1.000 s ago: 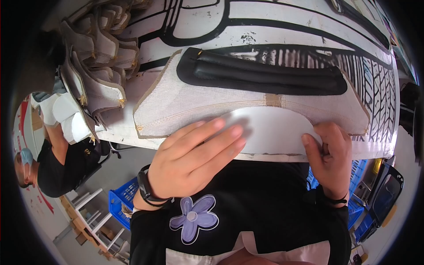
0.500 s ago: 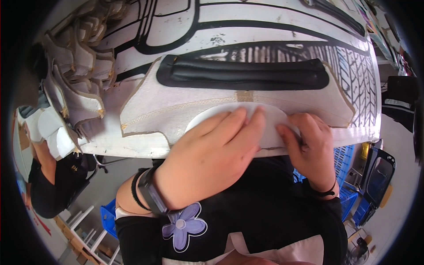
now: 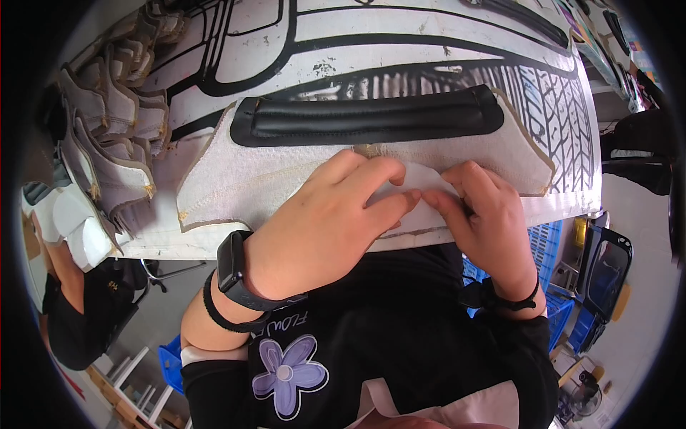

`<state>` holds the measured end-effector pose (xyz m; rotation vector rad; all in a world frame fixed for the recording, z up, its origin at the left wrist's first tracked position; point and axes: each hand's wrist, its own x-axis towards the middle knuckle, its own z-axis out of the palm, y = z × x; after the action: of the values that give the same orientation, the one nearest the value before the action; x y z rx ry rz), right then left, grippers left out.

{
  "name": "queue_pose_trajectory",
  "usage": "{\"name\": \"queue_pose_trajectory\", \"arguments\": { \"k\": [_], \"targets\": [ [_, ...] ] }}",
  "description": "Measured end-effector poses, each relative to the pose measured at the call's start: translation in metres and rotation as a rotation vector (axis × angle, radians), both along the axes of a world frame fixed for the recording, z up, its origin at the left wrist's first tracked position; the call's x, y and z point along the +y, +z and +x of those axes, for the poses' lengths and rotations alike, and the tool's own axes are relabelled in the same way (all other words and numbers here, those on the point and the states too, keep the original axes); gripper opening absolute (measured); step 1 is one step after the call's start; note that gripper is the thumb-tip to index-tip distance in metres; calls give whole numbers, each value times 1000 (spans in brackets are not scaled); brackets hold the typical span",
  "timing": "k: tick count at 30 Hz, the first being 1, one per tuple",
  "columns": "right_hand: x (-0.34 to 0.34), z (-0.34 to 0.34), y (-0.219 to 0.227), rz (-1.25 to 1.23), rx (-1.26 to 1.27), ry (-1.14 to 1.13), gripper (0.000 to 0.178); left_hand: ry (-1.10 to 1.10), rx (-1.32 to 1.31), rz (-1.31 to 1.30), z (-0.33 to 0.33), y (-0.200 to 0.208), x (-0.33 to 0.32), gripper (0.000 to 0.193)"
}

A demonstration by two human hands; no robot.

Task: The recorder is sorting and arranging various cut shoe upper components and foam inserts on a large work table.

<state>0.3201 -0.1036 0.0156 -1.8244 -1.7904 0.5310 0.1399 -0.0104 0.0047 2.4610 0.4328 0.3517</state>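
A pale grey fabric panel (image 3: pixel 493 154) with brown trimmed edges lies on the table in front of me. A padded black strip (image 3: pixel 371 118) is fixed along its far edge. On the panel's near middle rests a smooth white rounded piece (image 3: pixel 414 175), largely covered by my hands. My left hand (image 3: pixel 336 214) lies over its left part, fingers bent, with a gap between index finger and thumb. Closed at the right end of the piece, my right hand (image 3: pixel 489 211) has its thumb against it and its fingers curled. The fingertips underneath are partly hidden.
Similar fabric panels (image 3: pixel 118 136) are piled at the left of the white table (image 3: pixel 321 68), which has black line drawings. A person's arm (image 3: pixel 68 275) is at the far left, beside white pieces. Blue crates (image 3: pixel 543 250) stand below the table on the right.
The view has shifted, so the panel sits slightly further left. My left fingers, flatter on the white piece before, are now bent with the thumb showing. My right thumb has moved closer to the left thumb.
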Motion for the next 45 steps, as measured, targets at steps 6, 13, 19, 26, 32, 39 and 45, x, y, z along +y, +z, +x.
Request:
{"name": "queue_pose_trajectory", "arguments": {
  "k": [6,13,19,26,32,39,45],
  "targets": [
    [-6,-16,-3,156,-78,-137,16,16,-94,29,-7,-3,0,27],
    [-15,-20,12,149,-407,189,32,82,89,62,-57,19,16,23],
    [-2,-23,48,339,-418,-57,30,154,-20,51,-73,15,14,19],
    [49,-88,-5,398,37,467,15,329,-55,-119,-82,16,5,19],
    [53,-96,-24,354,101,439,15,336,-130,130,-107,-5,2,7],
    [55,-92,-24,426,-118,583,9,331,-221,143,-110,-10,3,8],
    [58,-92,-17,317,-125,598,8,331,-199,114,-110,-14,2,8]
  ]
}}
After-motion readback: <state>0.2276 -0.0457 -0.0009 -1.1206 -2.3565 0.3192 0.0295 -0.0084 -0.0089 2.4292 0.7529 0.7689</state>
